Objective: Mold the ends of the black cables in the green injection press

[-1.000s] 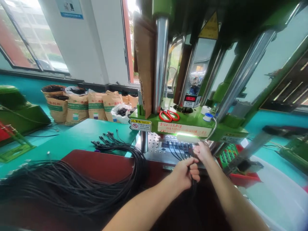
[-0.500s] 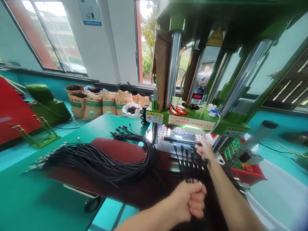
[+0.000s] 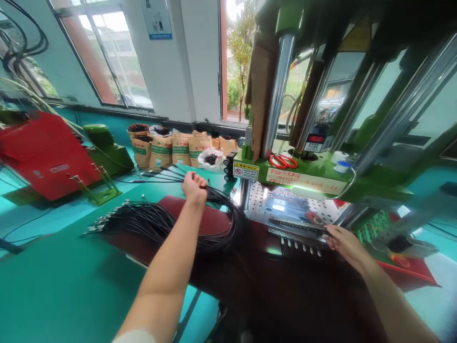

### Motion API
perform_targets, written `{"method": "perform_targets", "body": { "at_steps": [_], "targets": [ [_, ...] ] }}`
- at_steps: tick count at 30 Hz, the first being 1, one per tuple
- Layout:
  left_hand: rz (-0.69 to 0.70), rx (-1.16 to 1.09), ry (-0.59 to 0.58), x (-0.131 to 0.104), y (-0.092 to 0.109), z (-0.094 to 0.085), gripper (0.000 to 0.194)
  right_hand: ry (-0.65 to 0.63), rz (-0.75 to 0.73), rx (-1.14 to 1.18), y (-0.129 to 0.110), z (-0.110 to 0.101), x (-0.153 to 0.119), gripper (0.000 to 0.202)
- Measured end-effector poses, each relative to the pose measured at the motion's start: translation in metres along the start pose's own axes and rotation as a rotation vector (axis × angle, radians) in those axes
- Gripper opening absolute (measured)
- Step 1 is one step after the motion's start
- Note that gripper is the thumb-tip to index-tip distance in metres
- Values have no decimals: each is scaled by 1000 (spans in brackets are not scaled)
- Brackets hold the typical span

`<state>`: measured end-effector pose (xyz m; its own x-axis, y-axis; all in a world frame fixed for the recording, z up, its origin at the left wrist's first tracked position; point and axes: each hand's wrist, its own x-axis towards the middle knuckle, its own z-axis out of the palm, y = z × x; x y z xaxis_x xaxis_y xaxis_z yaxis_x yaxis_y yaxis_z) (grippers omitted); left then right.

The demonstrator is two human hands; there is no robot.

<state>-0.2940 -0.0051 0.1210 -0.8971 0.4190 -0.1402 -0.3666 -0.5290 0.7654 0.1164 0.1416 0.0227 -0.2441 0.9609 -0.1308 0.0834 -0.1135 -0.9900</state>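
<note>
My left hand (image 3: 194, 186) is closed around several black cables (image 3: 169, 175), whose ends fan out to the left past my fist. Below and beside it lies a big looped bundle of black cables (image 3: 150, 221), with silver connector ends at its left. My right hand (image 3: 339, 242) pinches the right end of a long dark metal bar (image 3: 298, 224) at the front of the press bed. Just in front of that bar is a row of small silver connectors (image 3: 300, 246). The undersides of my right fingers are partly hidden.
A green press (image 3: 307, 176) with steel columns stands ahead, red-handled scissors (image 3: 282, 161) and a blue-white spool (image 3: 343, 166) on its ledge. A dark red board (image 3: 178, 207) overlaps the green table (image 3: 71, 276). A red tray (image 3: 410, 274) sits right; filled sacks (image 3: 160, 150) line the wall.
My left hand has carried its cables from in front of the press leftward and away, over the looped bundle. My right hand stays by the dark bar's right end. The view has turned slightly left.
</note>
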Motion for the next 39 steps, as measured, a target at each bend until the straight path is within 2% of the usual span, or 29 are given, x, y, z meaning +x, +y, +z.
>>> {"method": "perform_targets", "body": {
  "at_steps": [2,5,8,10,14,17,19,22,24,25,26,28,29,30,32,34,37,39],
  "targets": [
    [39,82,120,30,-16,-14,21,-69,-41,-239,2,-13,6,37],
    [3,254,204,55,-54,-38,15,-97,-126,-636,10,-25,21,28],
    [-88,440,180,69,-85,-55,14,-105,-233,-894,19,-27,35,24],
    [-154,567,120,77,-94,-61,19,-98,-304,-981,24,-26,39,26],
    [-256,838,-10,91,-89,-66,22,-65,-503,-1120,29,-29,30,31],
    [-293,1021,-101,93,-73,-64,31,-189,-651,-1221,32,-32,12,32],
    [-287,1105,-186,86,-62,-56,35,-276,-699,-1297,35,-31,1,38],
    [-226,1133,-372,53,-53,-38,30,-276,-698,-1441,33,-22,-11,44],
    [-183,1093,-541,12,-55,-25,24,-306,-620,-1520,24,-12,-13,45],
    [-176,1064,-647,-12,-58,-21,23,-348,-557,-1544,17,-8,-14,46],
    [-193,1029,-829,-38,-64,-18,22,-389,-485,-1558,9,-3,-13,47],
    [-349,980,-1174,-90,-80,-18,23,-446,-375,-1557,-8,5,-11,43],
    [-443,941,-1276,-114,-90,-20,24,-451,-343,-1552,-17,8,-9,39],
    [-527,901,-1327,-135,-101,-24,26,-443,-325,-1547,-24,11,-8,34],
    [-693,827,-1319,-168,-125,-31,35,-398,-300,-1538,-37,15,-4,27],
    [-825,722,-1179,-190,-145,-36,39,-327,-280,-1529,-47,16,0,24],
    [-991,506,-921,-206,-165,-33,41,-219,-268,-1503,-58,16,11,26],
    [-1082,401,-851,-209,-173,-22,42,-162,-262,-1473,-62,16,25,30]
  ]
}}
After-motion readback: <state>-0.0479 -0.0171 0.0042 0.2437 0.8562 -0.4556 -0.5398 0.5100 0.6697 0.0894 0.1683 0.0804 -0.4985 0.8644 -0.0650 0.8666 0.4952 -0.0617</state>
